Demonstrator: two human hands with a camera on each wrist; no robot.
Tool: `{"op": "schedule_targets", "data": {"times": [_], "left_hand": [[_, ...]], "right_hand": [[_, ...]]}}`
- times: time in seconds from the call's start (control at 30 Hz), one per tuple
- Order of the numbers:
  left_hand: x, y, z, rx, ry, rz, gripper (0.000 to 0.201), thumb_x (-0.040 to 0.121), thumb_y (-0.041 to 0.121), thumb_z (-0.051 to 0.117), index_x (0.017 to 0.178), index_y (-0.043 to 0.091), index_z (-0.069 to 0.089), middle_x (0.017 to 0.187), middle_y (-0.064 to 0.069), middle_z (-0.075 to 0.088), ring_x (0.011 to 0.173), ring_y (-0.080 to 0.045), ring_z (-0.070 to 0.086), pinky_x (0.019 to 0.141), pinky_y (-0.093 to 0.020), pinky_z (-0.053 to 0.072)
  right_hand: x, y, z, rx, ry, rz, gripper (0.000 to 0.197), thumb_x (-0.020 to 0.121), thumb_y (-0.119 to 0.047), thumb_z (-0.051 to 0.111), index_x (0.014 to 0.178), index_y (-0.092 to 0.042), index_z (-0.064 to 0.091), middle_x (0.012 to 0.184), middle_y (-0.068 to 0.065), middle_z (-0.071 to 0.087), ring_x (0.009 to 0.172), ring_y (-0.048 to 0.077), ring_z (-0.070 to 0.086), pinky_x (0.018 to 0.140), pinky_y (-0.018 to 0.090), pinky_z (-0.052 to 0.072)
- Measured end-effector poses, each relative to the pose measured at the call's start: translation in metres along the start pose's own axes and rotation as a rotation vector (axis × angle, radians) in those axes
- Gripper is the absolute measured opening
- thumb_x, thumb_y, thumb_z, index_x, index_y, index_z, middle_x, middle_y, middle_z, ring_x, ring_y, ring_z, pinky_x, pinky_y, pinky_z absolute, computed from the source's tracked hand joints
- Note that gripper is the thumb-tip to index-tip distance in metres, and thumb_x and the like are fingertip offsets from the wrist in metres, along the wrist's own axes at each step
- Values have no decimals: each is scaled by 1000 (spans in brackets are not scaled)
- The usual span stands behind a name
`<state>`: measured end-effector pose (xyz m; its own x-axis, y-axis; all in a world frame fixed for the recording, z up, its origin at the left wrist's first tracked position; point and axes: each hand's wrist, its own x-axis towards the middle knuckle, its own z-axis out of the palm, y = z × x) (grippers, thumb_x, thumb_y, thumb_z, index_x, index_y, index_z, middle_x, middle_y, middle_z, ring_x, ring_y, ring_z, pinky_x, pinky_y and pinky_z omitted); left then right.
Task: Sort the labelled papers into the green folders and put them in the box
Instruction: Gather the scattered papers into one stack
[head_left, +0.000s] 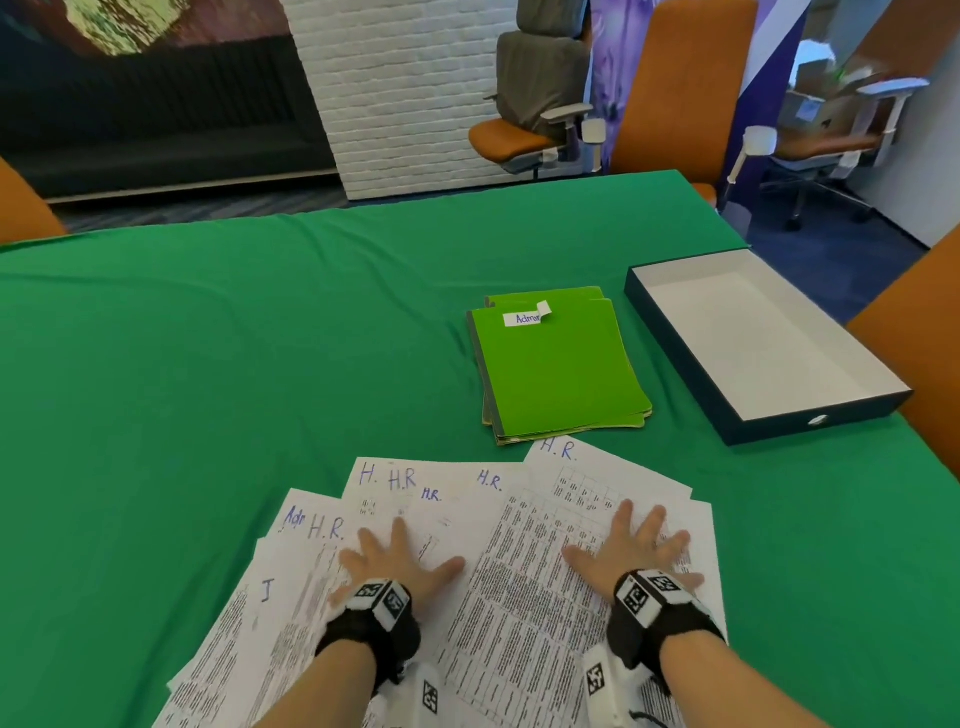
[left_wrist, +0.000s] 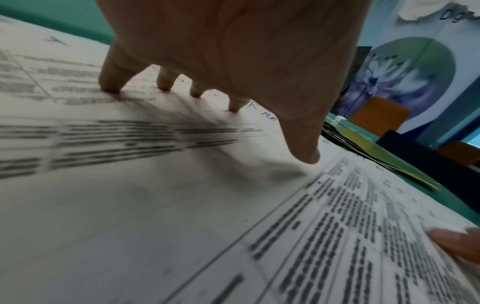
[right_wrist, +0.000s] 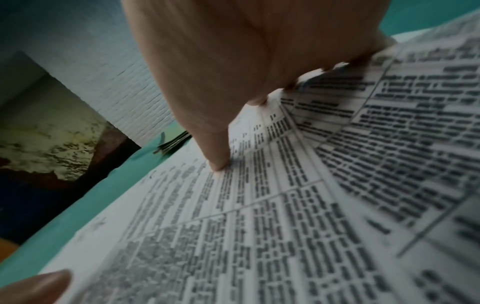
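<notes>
Both hands are flat with fingers spread: left hand (head_left: 397, 564) and right hand (head_left: 636, 548) pressing on the fanned papers (head_left: 498, 545) at the near edge of the worktop (head_left: 208, 364). Green folders (head_left: 558, 374) sit just beyond, with the box (head_left: 769, 415) to their right. I'd keep fanning till every corner label shows, then pull the H.R. sheets together.

Printed text on the papers (left_wrist: 182, 205) is blurring beyond legibility. The frame's 6 o'clock edge is cropping the sheets. The folder label (head_left: 525, 318) is curling, hiding its ending.
</notes>
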<state>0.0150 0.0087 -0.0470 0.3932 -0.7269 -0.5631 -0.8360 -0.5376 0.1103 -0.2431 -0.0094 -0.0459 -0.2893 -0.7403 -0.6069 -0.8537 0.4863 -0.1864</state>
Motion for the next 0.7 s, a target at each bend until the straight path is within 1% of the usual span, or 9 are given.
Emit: {"op": "schedule_targets", "data": {"times": [0.1, 0.13, 0.2, 0.3, 0.4, 0.47, 0.53, 0.63, 0.7], "left_hand": [[-2, 7, -6, 2, 17, 49, 119, 55, 82, 57, 147, 32, -1, 156, -9, -3, 141, -38, 7, 108, -59, 26], [-1, 4, -9, -13, 34, 21, 122, 54, 79, 62, 147, 31, -2, 156, -10, -6, 141, -38, 7, 109, -58, 26], [3, -7, -12, -54, 59, -71, 130, 50, 77, 66, 148, 26, -2, 156, -11, -7, 142, -37, 6, 108, -60, 26], [5, -21, -7, -43, 67, -127, 132, 45, 83, 61, 147, 20, 5, 154, -10, 7, 140, -34, 12, 106, -59, 29], [2, -11, -6, -5, 101, -104, 118, 46, 82, 59, 140, 22, 21, 144, -7, 27, 132, -30, 26, 100, -55, 36], [0, 1, -9, 1, 92, -86, 111, 50, 77, 63, 138, 21, 24, 141, -9, 30, 131, -32, 29, 101, -53, 37], [-1, 11, -11, -27, 62, -73, 110, 57, 69, 68, 140, 18, 20, 144, -12, 25, 132, -36, 29, 104, -50, 36], [-2, 21, -12, -145, 20, -72, 110, 62, 56, 75, 143, 13, 14, 146, -15, 20, 127, -37, 39, 102, -46, 41], [-1, 24, -12, -238, -3, -63, 107, 63, 47, 79, 141, 9, 17, 144, -16, 28, 125, -35, 43, 100, -45, 44]], "right_hand": [[-4, -10, -5, 64, 31, -38, 105, 73, -72, 52, 148, -28, -7, 158, 7, -15, 142, 41, -2, 108, 64, 19], [-3, -6, -9, 110, 66, -37, 105, 72, -70, 54, 148, -29, -4, 158, 5, -9, 142, 39, 4, 109, 60, 22], [0, 10, -18, 202, 142, 50, 107, 68, -68, 59, 148, -28, 1, 158, 6, -1, 140, 38, 13, 109, 56, 25], [6, 29, -24, 230, 141, 203, 116, 60, -69, 65, 148, -22, 5, 153, 14, 10, 136, 41, 17, 107, 58, 28], [7, 20, -31, 201, 127, 177, 112, 61, -66, 67, 145, -19, 10, 145, 17, 22, 130, 40, 24, 103, 51, 35], [7, 12, -37, 243, 106, 150, 108, 65, -59, 70, 145, -17, 9, 143, 18, 24, 129, 40, 27, 102, 48, 36], [10, 10, -42, 338, 87, 126, 106, 68, -49, 73, 146, -16, 7, 142, 20, 27, 128, 40, 35, 103, 45, 39], [15, 18, -45, 585, 83, 73, 102, 68, -29, 79, 145, -12, 13, 133, 18, 45, 115, 35, 52, 97, 42, 47], [14, 24, -47, 702, 65, 43, 97, 70, -17, 81, 144, -7, 19, 132, 16, 50, 114, 32, 54, 95, 38, 46]]}}
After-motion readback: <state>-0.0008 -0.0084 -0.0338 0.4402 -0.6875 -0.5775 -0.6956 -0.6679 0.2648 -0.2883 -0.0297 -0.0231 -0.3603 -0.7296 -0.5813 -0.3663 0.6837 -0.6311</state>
